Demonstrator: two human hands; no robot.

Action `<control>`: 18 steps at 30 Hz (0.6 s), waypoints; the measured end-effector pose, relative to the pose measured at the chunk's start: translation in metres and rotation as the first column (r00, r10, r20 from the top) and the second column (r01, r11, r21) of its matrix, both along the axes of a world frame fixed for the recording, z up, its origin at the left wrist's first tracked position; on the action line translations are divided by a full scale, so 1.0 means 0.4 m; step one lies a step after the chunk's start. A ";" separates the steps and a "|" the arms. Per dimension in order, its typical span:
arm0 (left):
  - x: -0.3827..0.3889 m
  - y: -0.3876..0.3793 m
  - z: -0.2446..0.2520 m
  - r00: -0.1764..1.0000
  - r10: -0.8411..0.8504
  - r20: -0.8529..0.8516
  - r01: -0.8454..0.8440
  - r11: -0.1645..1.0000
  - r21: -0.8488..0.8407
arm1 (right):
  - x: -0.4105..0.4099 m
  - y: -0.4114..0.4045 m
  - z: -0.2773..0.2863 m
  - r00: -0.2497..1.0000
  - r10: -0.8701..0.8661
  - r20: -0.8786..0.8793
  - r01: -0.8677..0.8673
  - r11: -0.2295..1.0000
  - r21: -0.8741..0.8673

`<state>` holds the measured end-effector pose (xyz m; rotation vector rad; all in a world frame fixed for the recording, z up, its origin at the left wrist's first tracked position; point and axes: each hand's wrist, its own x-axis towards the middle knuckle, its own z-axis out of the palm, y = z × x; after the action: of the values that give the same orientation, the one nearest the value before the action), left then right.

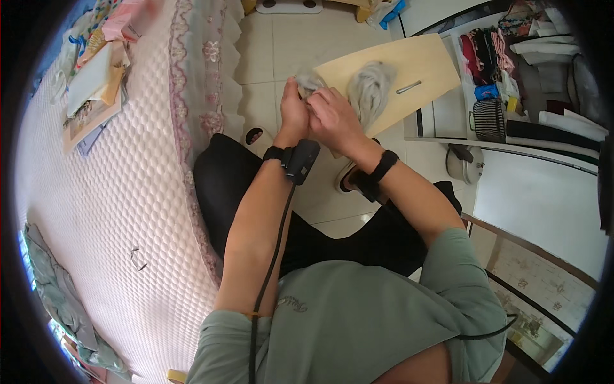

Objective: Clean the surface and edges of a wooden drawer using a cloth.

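My left hand is raised at the upper middle, its fingers curled around a small bundle of grey fibre or yarn. Against it from the right, my right hand pinches the lower part of that bundle with bent fingers. Just beyond my right hand, a larger loose hank of the same pale grey material lies on a light wooden board. A small metal handle is on the board, to the right of the hank. What lies between my palms is hidden.
On the left is a bed with a quilted cover, bearing glasses, papers and packages. An open drawer full of folded clothes is at the upper right. Below it stands a metal pot. A cable runs along my left arm.
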<state>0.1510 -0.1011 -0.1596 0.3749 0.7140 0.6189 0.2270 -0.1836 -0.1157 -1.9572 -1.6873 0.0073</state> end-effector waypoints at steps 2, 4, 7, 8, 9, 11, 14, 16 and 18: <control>-0.008 0.000 -0.002 0.999 -0.009 -0.037 0.011 0.999 0.042 | 0.009 0.005 0.008 0.993 0.079 -0.084 -0.082 0.996 -0.039; 0.007 0.000 0.007 0.996 -0.013 -0.083 0.023 0.993 0.115 | 0.115 0.048 0.014 0.994 -0.082 0.079 0.084 0.996 -0.018; 0.033 -0.015 0.003 0.981 0.025 -0.190 0.009 0.985 0.174 | 0.228 0.092 0.024 0.876 -0.461 0.138 0.449 0.886 0.111; 0.039 -0.020 0.002 0.983 0.021 -0.183 0.012 0.985 0.173 | 0.225 0.081 0.013 0.873 -0.465 0.146 0.452 0.885 0.114; 0.029 -0.022 -0.017 0.986 0.029 -0.164 -0.006 0.991 0.137 | 0.179 0.076 -0.003 0.910 -0.389 0.142 0.380 0.921 0.085; 0.037 -0.003 -0.045 0.990 0.056 -0.130 -0.041 0.993 0.115 | 0.094 0.074 -0.009 0.943 -0.298 0.146 0.290 0.954 0.076; 0.025 -0.007 -0.070 0.988 0.029 -0.150 -0.010 0.992 0.123 | 0.014 0.036 -0.007 1.000 -0.018 -0.021 0.018 1.000 0.015; 0.013 -0.008 -0.046 0.971 0.045 -0.236 0.029 0.954 0.300 | 0.060 0.026 0.001 0.995 0.072 0.071 -0.071 0.997 -0.012; 0.001 -0.009 -0.003 0.975 -0.006 -0.224 0.056 0.975 0.214 | 0.173 0.034 0.004 0.977 -0.147 0.155 0.155 0.987 -0.042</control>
<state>0.1514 -0.1049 -0.1607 0.6669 0.8538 0.6339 0.2962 -0.1702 -0.1142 -2.1702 -1.6421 -0.1570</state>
